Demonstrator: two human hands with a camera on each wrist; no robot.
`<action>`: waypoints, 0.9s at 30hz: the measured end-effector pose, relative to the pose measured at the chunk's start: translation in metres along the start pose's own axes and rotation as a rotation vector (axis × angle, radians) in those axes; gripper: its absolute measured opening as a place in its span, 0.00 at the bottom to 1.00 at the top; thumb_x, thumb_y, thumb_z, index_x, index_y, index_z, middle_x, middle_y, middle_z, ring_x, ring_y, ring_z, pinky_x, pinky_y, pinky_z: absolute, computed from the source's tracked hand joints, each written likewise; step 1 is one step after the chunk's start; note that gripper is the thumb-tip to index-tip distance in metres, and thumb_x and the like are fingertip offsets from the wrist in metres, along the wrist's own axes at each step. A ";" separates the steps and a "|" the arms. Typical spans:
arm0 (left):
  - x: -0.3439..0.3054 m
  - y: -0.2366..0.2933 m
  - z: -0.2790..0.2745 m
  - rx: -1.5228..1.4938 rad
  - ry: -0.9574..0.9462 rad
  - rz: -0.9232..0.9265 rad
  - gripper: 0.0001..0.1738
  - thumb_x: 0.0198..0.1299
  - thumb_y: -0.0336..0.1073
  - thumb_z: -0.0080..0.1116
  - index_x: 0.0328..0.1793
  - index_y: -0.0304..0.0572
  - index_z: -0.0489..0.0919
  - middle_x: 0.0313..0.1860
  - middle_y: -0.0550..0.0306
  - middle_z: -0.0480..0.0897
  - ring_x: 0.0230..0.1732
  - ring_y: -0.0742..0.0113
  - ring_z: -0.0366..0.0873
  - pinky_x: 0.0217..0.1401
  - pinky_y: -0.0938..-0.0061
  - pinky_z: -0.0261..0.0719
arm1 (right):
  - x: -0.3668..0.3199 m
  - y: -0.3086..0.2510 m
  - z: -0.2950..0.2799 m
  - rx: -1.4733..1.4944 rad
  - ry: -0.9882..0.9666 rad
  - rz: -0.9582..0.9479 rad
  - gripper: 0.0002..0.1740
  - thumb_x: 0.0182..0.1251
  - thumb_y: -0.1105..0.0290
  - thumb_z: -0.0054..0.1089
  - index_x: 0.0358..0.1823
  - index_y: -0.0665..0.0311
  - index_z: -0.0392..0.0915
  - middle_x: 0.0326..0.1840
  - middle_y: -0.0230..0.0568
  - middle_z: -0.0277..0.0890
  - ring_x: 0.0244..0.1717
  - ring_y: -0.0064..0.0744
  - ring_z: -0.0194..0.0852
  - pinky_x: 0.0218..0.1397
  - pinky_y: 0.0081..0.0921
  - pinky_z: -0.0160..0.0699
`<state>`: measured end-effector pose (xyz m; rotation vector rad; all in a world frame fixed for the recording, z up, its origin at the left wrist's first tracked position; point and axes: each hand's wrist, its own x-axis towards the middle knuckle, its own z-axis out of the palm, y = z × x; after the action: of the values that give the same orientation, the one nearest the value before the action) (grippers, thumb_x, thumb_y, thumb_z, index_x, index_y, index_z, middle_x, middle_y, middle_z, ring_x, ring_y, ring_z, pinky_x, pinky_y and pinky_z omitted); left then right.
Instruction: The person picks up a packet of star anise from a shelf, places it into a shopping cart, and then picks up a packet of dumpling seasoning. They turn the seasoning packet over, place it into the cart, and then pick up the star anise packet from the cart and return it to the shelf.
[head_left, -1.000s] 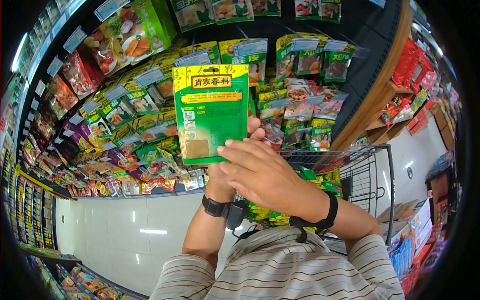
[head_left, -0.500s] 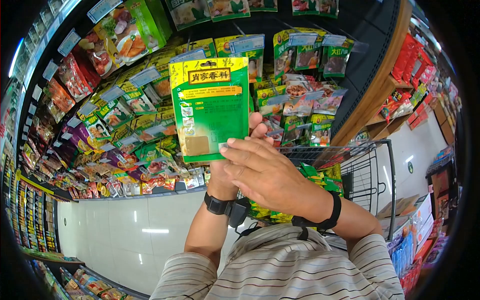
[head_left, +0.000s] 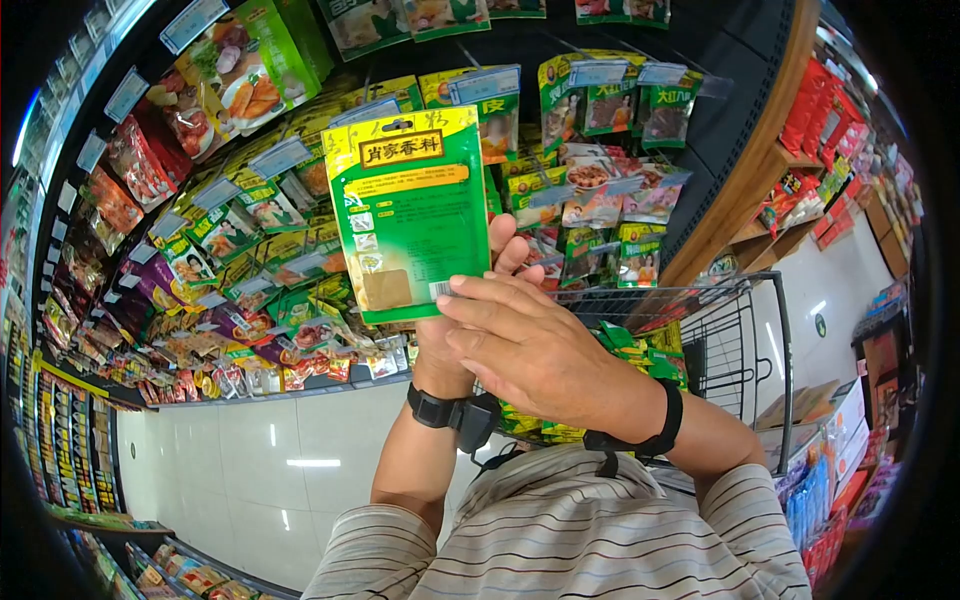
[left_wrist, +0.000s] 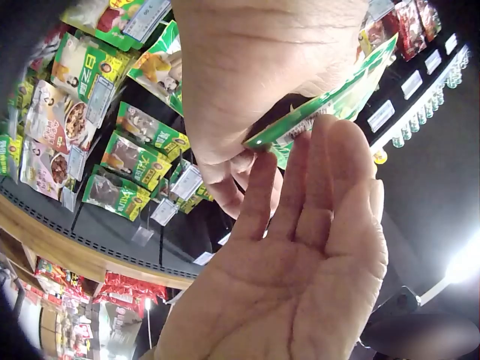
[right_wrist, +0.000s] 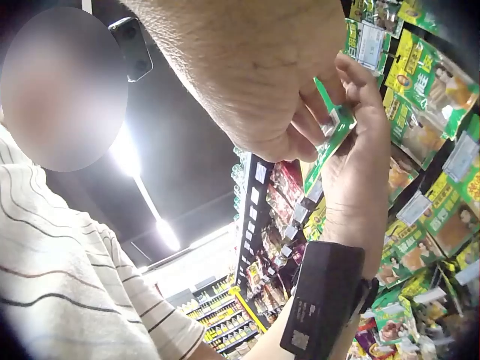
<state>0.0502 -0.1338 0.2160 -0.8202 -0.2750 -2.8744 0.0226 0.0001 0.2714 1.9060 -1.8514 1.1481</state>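
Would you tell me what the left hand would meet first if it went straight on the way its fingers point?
Its fingers lie behind the packet and point upward, so the left hand would probably meet the hanging packets above it first; depth is hard to judge.

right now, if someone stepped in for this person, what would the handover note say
Left hand: open, straight fingers backing the green seasoning packet.
Right hand: pinches the packet's lower right corner.
Packet: held up, slightly tilted, in front of the hanging packets on the shelf, barcode side facing the person.
Done: the packet is in hand; the shopping cart holds green and yellow packs.
Left: this packet is not in the cart yet; probably it goes there or back on a peg.
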 end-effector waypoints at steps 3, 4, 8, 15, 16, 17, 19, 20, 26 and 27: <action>0.002 0.000 0.002 -0.023 0.027 -0.004 0.36 0.76 0.57 0.36 0.80 0.42 0.56 0.77 0.44 0.65 0.71 0.42 0.69 0.75 0.44 0.69 | -0.001 0.001 0.000 0.000 0.002 0.007 0.18 0.53 0.74 0.71 0.46 0.67 0.80 0.64 0.50 0.75 0.69 0.51 0.68 0.68 0.46 0.70; 0.002 0.000 0.002 -0.034 0.033 -0.012 0.36 0.76 0.58 0.36 0.80 0.41 0.56 0.76 0.43 0.65 0.71 0.42 0.69 0.75 0.44 0.69 | -0.002 0.002 0.000 0.000 0.002 0.009 0.18 0.53 0.74 0.71 0.46 0.68 0.80 0.64 0.50 0.75 0.69 0.51 0.69 0.68 0.46 0.70; 0.004 -0.001 -0.003 -0.070 0.020 -0.022 0.37 0.75 0.59 0.36 0.80 0.40 0.56 0.76 0.42 0.65 0.72 0.41 0.68 0.75 0.43 0.68 | -0.002 0.004 -0.001 -0.011 0.007 -0.004 0.22 0.55 0.74 0.65 0.53 0.71 0.79 0.62 0.50 0.75 0.68 0.49 0.68 0.71 0.44 0.66; 0.005 -0.003 -0.003 -0.045 0.013 0.004 0.38 0.75 0.60 0.35 0.78 0.39 0.58 0.75 0.43 0.66 0.72 0.42 0.68 0.75 0.42 0.68 | -0.001 0.005 -0.001 -0.004 0.029 -0.010 0.22 0.55 0.74 0.64 0.53 0.71 0.79 0.62 0.51 0.75 0.68 0.50 0.68 0.72 0.44 0.65; 0.005 -0.004 -0.003 -0.042 0.007 0.006 0.37 0.75 0.60 0.35 0.78 0.39 0.58 0.75 0.43 0.66 0.72 0.42 0.69 0.75 0.42 0.68 | -0.001 0.005 -0.002 0.001 0.027 -0.006 0.22 0.55 0.74 0.63 0.53 0.71 0.79 0.62 0.51 0.75 0.68 0.50 0.68 0.72 0.44 0.65; 0.006 -0.003 -0.003 -0.035 0.014 0.002 0.37 0.75 0.60 0.35 0.78 0.39 0.59 0.75 0.44 0.67 0.72 0.43 0.69 0.75 0.42 0.68 | -0.001 0.005 -0.001 -0.003 0.028 -0.010 0.22 0.55 0.74 0.63 0.53 0.71 0.79 0.62 0.52 0.75 0.68 0.50 0.68 0.72 0.44 0.65; 0.007 -0.001 -0.003 -0.022 0.027 -0.006 0.37 0.75 0.60 0.35 0.78 0.39 0.60 0.75 0.44 0.67 0.72 0.44 0.69 0.75 0.42 0.68 | -0.001 0.006 0.000 -0.011 0.032 -0.017 0.22 0.55 0.74 0.64 0.53 0.72 0.79 0.62 0.52 0.75 0.68 0.50 0.68 0.72 0.44 0.65; 0.007 -0.001 -0.003 -0.007 0.028 -0.005 0.36 0.75 0.59 0.35 0.77 0.39 0.60 0.75 0.44 0.67 0.72 0.44 0.69 0.74 0.42 0.68 | -0.001 0.006 0.000 -0.010 0.031 -0.016 0.22 0.55 0.74 0.64 0.53 0.72 0.79 0.62 0.52 0.75 0.68 0.50 0.68 0.72 0.44 0.65; 0.008 0.001 -0.005 0.005 0.055 -0.023 0.36 0.75 0.59 0.36 0.77 0.39 0.61 0.75 0.44 0.68 0.71 0.45 0.70 0.74 0.43 0.68 | -0.001 0.008 0.000 -0.005 0.031 -0.009 0.23 0.55 0.74 0.64 0.54 0.72 0.78 0.62 0.51 0.75 0.68 0.50 0.68 0.72 0.44 0.65; 0.008 0.001 -0.005 0.013 0.055 -0.019 0.36 0.75 0.59 0.36 0.77 0.39 0.61 0.75 0.44 0.68 0.71 0.44 0.70 0.74 0.43 0.68 | -0.001 0.008 0.000 -0.009 0.030 -0.009 0.23 0.55 0.74 0.64 0.55 0.72 0.78 0.61 0.51 0.75 0.68 0.50 0.68 0.72 0.44 0.65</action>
<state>0.0412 -0.1367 0.2164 -0.7384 -0.2957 -2.9047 0.0154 -0.0004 0.2678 1.8803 -1.8275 1.1577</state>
